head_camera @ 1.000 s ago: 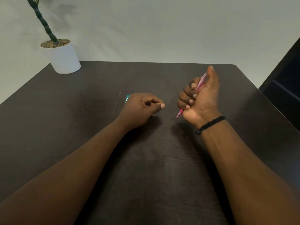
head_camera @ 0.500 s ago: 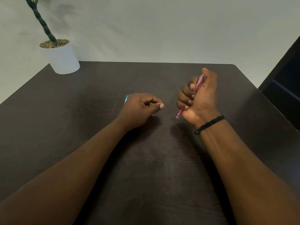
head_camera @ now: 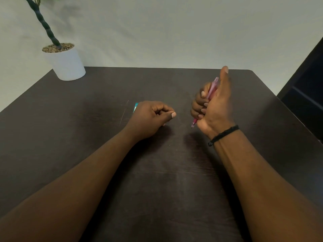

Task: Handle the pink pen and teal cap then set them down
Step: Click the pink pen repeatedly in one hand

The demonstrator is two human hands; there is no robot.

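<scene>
My right hand [head_camera: 214, 105] is fisted around the pink pen [head_camera: 211, 89], held nearly upright above the dark table [head_camera: 157, 180]. The pen's tip pokes out below the fist and its top end shows beside my raised thumb. My left hand [head_camera: 151, 117] rests on the table as a loose fist. A sliver of the teal cap [head_camera: 135, 107] sticks out behind its knuckles; whether the hand grips it or only covers it is hidden.
A white pot with a green plant [head_camera: 67, 62] stands at the table's far left corner. A dark piece of furniture [head_camera: 307, 95] is off the table's right edge. A black cord bracelet [head_camera: 223, 134] circles my right wrist.
My right thumb, pressed down over the pen's top half a second ago, has lifted straight up again. The left hand has stayed put.
</scene>
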